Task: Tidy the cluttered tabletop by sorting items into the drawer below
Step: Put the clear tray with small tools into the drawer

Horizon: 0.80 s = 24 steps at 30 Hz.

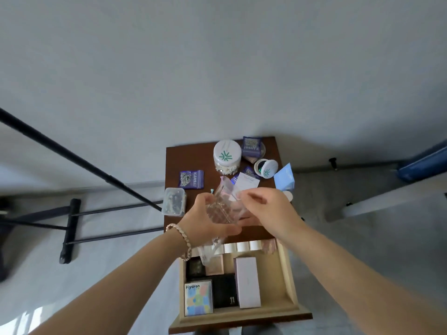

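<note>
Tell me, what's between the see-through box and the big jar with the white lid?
A purple packet lies on the table between the clear box and the white-lidded jar. The head view shows it.

I see the left hand point(208, 223) gripping a clear plastic bag point(223, 207) above the near edge of the bench point(174, 163), and the right hand point(266, 209) pinching its top. Nearer, the drawer point(291, 281) stands open. A white-lidded jar point(227, 153) sits at the far side.
</note>
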Tool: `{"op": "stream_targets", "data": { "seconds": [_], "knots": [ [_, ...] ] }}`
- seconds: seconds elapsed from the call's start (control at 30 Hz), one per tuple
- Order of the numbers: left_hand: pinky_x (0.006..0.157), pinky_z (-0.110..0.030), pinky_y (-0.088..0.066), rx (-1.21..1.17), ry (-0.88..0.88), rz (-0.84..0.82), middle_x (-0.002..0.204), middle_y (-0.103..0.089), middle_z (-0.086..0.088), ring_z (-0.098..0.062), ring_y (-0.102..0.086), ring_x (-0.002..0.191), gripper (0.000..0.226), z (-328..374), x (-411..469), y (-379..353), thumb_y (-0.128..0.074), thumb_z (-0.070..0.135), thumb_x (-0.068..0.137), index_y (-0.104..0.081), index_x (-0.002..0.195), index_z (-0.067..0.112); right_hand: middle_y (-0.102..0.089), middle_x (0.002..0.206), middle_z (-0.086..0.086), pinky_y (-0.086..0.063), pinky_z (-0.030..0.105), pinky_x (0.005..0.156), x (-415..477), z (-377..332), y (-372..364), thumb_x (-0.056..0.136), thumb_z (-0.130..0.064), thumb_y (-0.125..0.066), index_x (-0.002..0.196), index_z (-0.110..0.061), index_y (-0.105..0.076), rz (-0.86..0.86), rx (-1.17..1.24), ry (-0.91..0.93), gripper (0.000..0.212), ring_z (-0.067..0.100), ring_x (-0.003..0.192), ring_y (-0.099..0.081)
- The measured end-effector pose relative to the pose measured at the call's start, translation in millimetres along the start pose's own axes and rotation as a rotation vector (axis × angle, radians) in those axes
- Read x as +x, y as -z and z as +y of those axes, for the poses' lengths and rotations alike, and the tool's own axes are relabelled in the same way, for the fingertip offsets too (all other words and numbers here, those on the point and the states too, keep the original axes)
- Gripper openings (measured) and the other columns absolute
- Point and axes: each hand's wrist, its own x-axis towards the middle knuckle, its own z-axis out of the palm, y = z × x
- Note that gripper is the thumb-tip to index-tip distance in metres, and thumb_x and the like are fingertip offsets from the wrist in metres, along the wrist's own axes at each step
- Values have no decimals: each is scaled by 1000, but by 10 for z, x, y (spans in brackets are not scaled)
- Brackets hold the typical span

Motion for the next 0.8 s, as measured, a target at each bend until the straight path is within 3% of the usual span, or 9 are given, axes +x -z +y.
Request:
{"op": "stream_targets", "data": {
  "seconds": [0.07,0.13,0.2,0.27,0.4,0.57,0.63,0.7,0.8],
  "knots": [
    [98,-22,-43,-13,-61,-5,129,-46,7,-7,-45,121,116,169,-133,28,-81,59,46,-26,140,18,-66,75,-2,-52,12,60,-92,-186,-59,90,-7,-56,85,-10,-68,64,-11,47,14,0,62,-65],
    [116,-45,-19,-15,-193,-9,141,-39,1,-25,-20,141,102,353,-356,38,-69,73,52,-36,137,27,-68,72,2,-51,15,62,-203,-354,-134,89,-9,-57,84,-3,-70,125,-113,100,15,6,63,-64],
    [117,-39,-3,63,-252,64,153,-22,-1,-22,0,145,89,476,-478,1,-48,76,71,-29,143,27,-69,76,15,-54,26,64,-272,-484,-204,89,-8,-56,80,0,-69,140,-91,120,17,21,69,-64],
    [118,-34,-3,157,-310,205,157,-7,0,-11,6,144,106,537,-550,-4,-19,87,67,-13,149,21,-68,73,8,-55,22,59,-304,-595,-238,89,-6,-57,75,-11,-68,158,53,64,19,19,69,-64],
    [118,-35,-12,208,-452,339,156,-17,4,-6,-6,144,101,557,-626,64,-4,85,70,-18,148,22,-70,81,6,-58,25,65,-411,-763,-259,89,-4,-56,83,-14,-69,165,268,20,17,17,76,-68],
    [108,-26,-34,178,-492,407,143,-44,3,-14,-46,128,47,697,-779,5,-22,34,99,-41,140,20,-68,65,6,-57,23,55,-522,-781,-333,84,3,-57,69,-14,-66,293,304,23,24,15,61,-66],
    [85,-11,-40,141,-438,487,116,-63,0,-15,-59,104,41,724,-791,-63,-24,23,100,-50,132,19,-69,68,7,-59,30,62,-509,-724,-377,80,0,-62,69,-15,-67,369,266,-3,19,20,67,-67],
    [61,-14,-34,5,-298,560,83,-59,1,-17,-57,84,40,757,-812,-149,-25,20,100,-64,108,13,-69,70,5,-59,38,70,-493,-661,-431,77,-5,-66,67,-18,-68,410,213,-62,17,21,73,-68],
    [55,-23,-27,-162,-100,606,70,-52,2,-20,-53,77,39,725,-854,-289,-25,20,100,-60,87,8,-67,66,-1,-57,42,77,-480,-586,-528,77,-13,-68,62,-20,-67,432,177,-188,16,16,67,-65]
  ]
}}
